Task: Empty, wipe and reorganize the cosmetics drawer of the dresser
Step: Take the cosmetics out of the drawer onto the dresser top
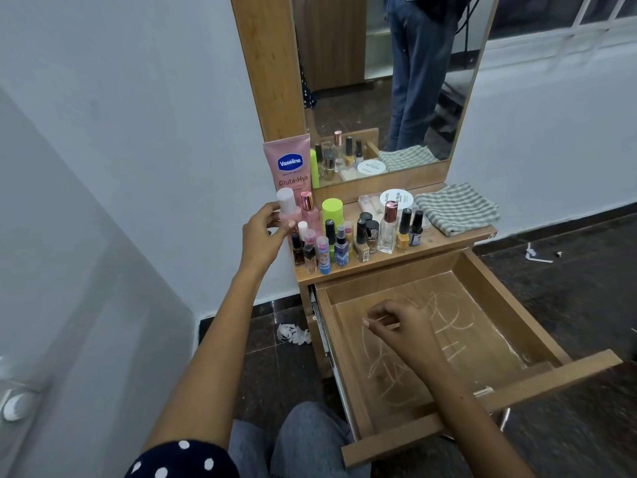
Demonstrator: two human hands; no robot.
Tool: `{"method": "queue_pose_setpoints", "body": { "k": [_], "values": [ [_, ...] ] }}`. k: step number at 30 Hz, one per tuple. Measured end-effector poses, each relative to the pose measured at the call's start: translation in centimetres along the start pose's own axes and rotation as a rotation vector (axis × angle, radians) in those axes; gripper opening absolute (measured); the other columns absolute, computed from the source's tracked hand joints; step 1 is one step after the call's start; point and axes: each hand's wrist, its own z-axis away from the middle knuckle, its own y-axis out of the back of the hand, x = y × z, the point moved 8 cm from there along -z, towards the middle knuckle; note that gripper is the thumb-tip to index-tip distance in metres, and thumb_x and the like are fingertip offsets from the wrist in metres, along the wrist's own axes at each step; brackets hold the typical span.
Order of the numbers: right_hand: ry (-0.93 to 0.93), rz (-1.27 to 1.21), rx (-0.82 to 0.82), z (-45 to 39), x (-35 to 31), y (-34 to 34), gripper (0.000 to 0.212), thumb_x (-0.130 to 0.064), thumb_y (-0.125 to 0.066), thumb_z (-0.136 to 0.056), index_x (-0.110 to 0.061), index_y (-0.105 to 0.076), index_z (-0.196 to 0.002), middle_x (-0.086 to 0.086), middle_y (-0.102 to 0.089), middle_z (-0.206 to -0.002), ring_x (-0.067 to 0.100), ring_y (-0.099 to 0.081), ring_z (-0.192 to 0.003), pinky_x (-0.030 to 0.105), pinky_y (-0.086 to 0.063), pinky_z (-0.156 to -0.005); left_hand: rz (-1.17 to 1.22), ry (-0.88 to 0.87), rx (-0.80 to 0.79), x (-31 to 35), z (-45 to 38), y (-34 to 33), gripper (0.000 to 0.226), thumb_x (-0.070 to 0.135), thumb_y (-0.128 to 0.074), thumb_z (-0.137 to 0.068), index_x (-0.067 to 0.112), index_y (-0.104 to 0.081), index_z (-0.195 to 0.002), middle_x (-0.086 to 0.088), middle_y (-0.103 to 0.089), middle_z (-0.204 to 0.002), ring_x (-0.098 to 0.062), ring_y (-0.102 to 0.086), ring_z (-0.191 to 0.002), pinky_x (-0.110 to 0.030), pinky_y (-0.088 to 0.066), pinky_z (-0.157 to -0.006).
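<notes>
The wooden drawer (489,398) is pulled out, and nothing lies on its bottom but white chalky scribbles. My right hand (400,327) hovers inside it with fingers curled, pinching a thin small stick-like thing. My left hand (263,232) grips a pink bottle with a white cap (286,205) at the left edge of the dresser top (444,241). Several small cosmetic bottles (358,236) stand crowded there. A pink Vaseline tube (289,163) leans upright behind them. A folded checked cloth (455,208) lies at the right of the top.
A mirror (386,81) rises behind the dresser top. A white round jar (396,199) and a lime green bottle (332,210) stand near it. Crumpled white paper (293,332) lies on the dark floor left of the drawer. A white wall runs along the left.
</notes>
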Motion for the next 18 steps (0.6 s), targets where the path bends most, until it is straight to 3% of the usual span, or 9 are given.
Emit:
{"method": "queue_pose_setpoints", "body": {
  "k": [6,10,14,16,18],
  "values": [
    [-0.003,0.007,-0.011,0.0,-0.1,-0.1,0.011,-0.026,-0.076,-0.079,-0.031,-0.066,-0.081,-0.016,-0.067,-0.079,-0.003,-0.064,-0.076,0.023,-0.056,-0.069,0.021,0.006,0.003,-0.1,0.3,0.2,0.040,0.014,-0.061,-0.091,0.012,-0.053,-0.131,-0.006,-0.060,-0.127,-0.010,-0.053,-0.104,-0.024,-0.042,-0.089],
    [-0.003,0.014,-0.016,0.0,-0.1,0.0,0.008,-0.027,-0.075,-0.079,-0.030,-0.068,-0.082,-0.015,-0.068,-0.078,-0.003,-0.064,-0.076,0.020,-0.055,-0.069,-0.012,-0.032,0.050,0.1,0.9,0.9,0.037,0.013,-0.056,-0.095,0.015,-0.052,-0.131,-0.004,-0.060,-0.127,-0.007,-0.054,-0.105,-0.014,-0.041,-0.085],
    [-0.015,0.031,-0.020,0.0,-0.1,-0.1,0.007,-0.027,-0.075,-0.080,-0.026,-0.069,-0.084,-0.016,-0.067,-0.080,-0.002,-0.064,-0.075,0.020,-0.054,-0.069,-0.041,-0.026,0.311,0.3,4.4,2.6,0.028,0.016,-0.048,-0.098,0.014,-0.054,-0.126,-0.004,-0.060,-0.118,-0.012,-0.054,-0.102,-0.028,-0.048,-0.087],
    [-0.027,0.035,-0.016,0.0,-0.1,0.0,0.009,-0.027,-0.075,-0.080,-0.023,-0.070,-0.086,-0.014,-0.068,-0.082,-0.001,-0.064,-0.075,0.021,-0.054,-0.070,-0.099,-0.070,0.496,1.6,7.7,3.2,0.024,0.017,-0.044,-0.099,0.011,-0.055,-0.120,-0.005,-0.058,-0.110,-0.015,-0.051,-0.099,-0.025,-0.043,-0.080],
    [-0.042,0.048,-0.001,0.1,-0.1,0.2,0.009,-0.026,-0.075,-0.080,-0.022,-0.070,-0.087,-0.011,-0.069,-0.083,0.001,-0.064,-0.076,0.023,-0.055,-0.071,-0.118,-0.160,0.537,3.5,11.1,2.1,0.019,0.014,-0.045,-0.099,0.009,-0.054,-0.115,-0.006,-0.054,-0.106,-0.012,-0.047,-0.099,-0.022,-0.038,-0.080]
  ]
}}
